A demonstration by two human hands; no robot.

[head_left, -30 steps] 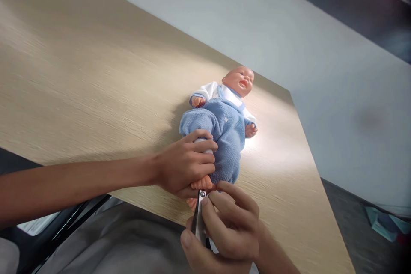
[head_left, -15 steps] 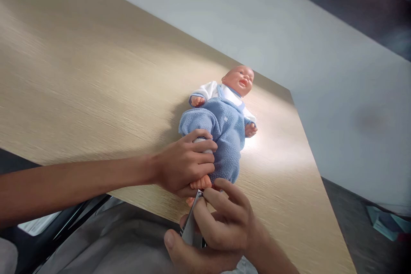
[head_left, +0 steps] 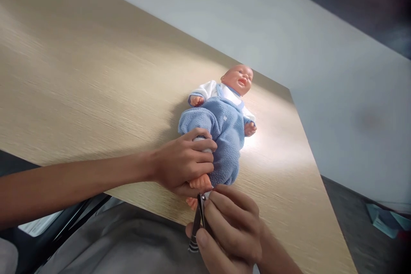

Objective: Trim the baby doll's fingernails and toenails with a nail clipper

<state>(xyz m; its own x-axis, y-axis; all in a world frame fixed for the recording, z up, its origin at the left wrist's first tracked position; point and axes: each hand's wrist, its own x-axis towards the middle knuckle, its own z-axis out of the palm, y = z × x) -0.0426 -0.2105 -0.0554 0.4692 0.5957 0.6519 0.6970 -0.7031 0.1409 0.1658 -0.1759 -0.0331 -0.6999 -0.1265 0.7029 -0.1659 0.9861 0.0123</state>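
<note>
A baby doll in blue fleece overalls and a white top lies on its back on the table. My left hand is wrapped round one of its lower legs, with a bit of white showing between the fingers. Below that hand the doll's orange-pink toes stick out, and part of the other foot shows lower down. My right hand is closed on a metal nail clipper, its jaw end up close beside the toes. Whether the jaws touch the toes I cannot tell.
The light wooden table has its right edge just past the doll and its near edge by my lap. Grey cloth covers my lap. A pale blue-green object sits on the floor at the right.
My right hand has turned and shifted slightly right, bringing the clipper more upright with its lever and body showing apart. My left hand and the doll have hardly moved.
</note>
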